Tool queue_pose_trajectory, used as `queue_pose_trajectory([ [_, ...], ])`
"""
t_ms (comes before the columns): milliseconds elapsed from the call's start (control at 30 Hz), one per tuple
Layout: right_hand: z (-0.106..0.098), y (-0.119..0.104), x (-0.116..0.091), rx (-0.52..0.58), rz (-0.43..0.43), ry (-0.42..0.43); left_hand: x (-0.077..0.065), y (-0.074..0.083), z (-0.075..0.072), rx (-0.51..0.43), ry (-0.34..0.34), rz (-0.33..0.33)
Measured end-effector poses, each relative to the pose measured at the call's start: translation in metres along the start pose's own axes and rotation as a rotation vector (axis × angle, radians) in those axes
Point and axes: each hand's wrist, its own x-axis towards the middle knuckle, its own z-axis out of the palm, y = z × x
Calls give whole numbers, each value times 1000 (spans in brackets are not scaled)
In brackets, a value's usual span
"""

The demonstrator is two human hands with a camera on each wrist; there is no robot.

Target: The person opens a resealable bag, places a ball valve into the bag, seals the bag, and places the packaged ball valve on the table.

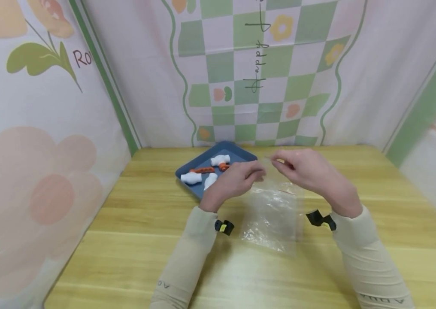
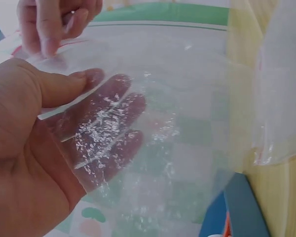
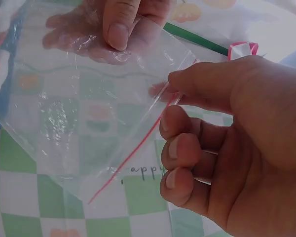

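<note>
A clear zip-lock bag [image 3: 64, 123] with a red line along its seal edge is held up between both hands. My left hand [image 1: 237, 178] pinches it, the thumb on the near side and the other fingers [image 2: 106, 123] showing through the film behind. At the seal end, my right hand [image 1: 304, 169] grips the edge between thumb and index finger, with its other fingers [image 3: 180, 150] curled toward the palm. Below the hands, more clear plastic bagging [image 1: 272, 219] lies flat on the table.
Behind the left hand, a blue tray [image 1: 223, 148] holds several white fittings [image 1: 192, 178] with orange handles [image 1: 202, 170], partly hidden by that hand. A wooden table [image 1: 133, 257] lies beneath everything. Patterned cloth [image 1: 245, 94] hangs at the back and both sides.
</note>
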Motion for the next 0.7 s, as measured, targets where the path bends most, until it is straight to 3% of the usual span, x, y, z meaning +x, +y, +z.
queue_pose_trajectory([
  [167,-4,-3,-3,8,8,-67,-4,5,-10,-20,-56,-21],
  [500,-3,-6,0,101,-32,-193,-12,3,-22,-42,-88,-51],
  [700,1,-5,1,142,-5,-245,-14,2,-25,-76,-119,-69],
])
